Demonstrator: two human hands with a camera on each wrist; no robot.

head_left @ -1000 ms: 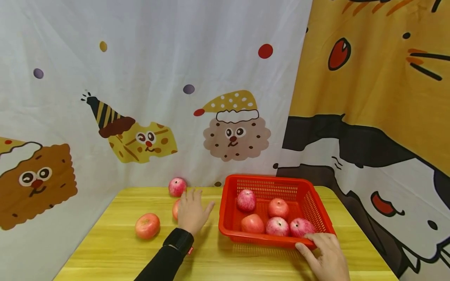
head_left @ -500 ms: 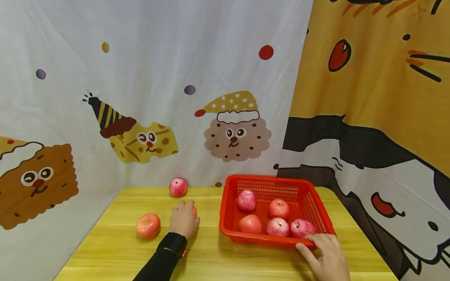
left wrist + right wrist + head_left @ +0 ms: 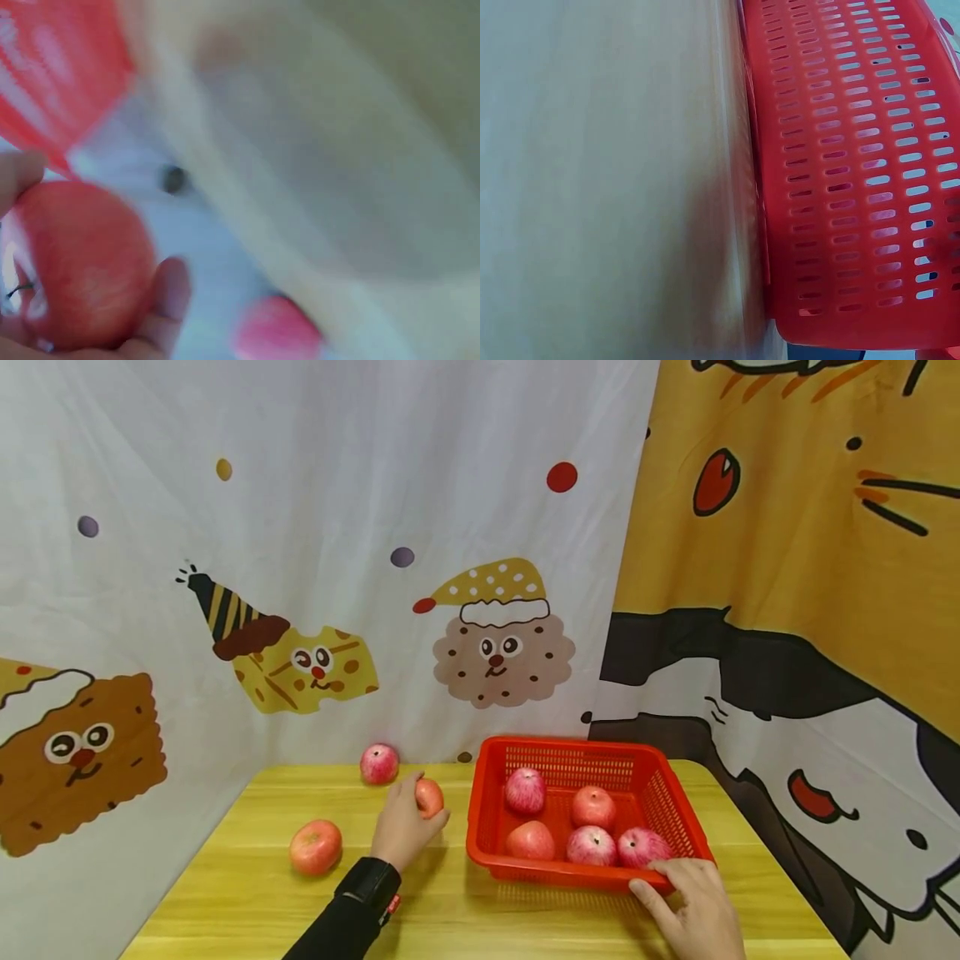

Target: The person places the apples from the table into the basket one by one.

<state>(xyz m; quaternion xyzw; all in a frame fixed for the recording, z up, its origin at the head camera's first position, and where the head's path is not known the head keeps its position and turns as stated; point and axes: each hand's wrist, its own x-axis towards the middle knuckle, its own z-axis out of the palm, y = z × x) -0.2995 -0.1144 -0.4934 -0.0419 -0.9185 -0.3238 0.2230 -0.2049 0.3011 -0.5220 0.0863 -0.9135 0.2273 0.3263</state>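
Note:
My left hand [image 3: 405, 827] grips an apple [image 3: 430, 798] to the left of the basket, its thumb on the near side. Up close in the left wrist view, the red apple [image 3: 90, 262] sits between thumb and curled fingers, its stem showing. My right hand [image 3: 693, 906] holds the near right rim of the red plastic basket [image 3: 570, 871], thumb outside and fingers over the edge. Several apples lie in the basket, among them a pinkish striped one [image 3: 525, 790] and a smooth red one [image 3: 594, 807]. Slotted basket wall [image 3: 855, 187] fills the right wrist view's right side.
Another apple [image 3: 316, 847] lies on the wooden table [image 3: 247, 902] at the left. A pink striped apple [image 3: 379, 763] stands at the table's back edge. Behind the table hangs a curtain [image 3: 322, 510] printed with cartoon figures.
My left hand has closed round the apple, which was on the table, and moved it a little right toward the basket. One apple inside the basket has shifted slightly left. My right hand stays put.

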